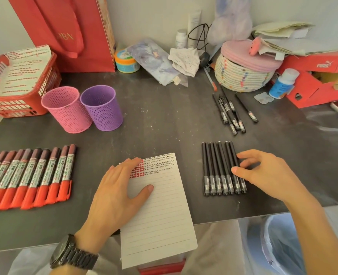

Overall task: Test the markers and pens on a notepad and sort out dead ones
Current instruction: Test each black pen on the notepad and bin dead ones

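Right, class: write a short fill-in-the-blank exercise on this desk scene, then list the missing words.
1. The left hand lies flat on the ____.
2. The right hand touches a neat row of ____ pens.
3. Beside the pink cup stands a ____ cup.

Missing words: notepad; black; purple.

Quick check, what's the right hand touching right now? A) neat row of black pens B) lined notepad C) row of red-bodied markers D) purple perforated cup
A: the right hand rests its fingers on the neat row of black pens right of the lined notepad, which the left hand presses flat.
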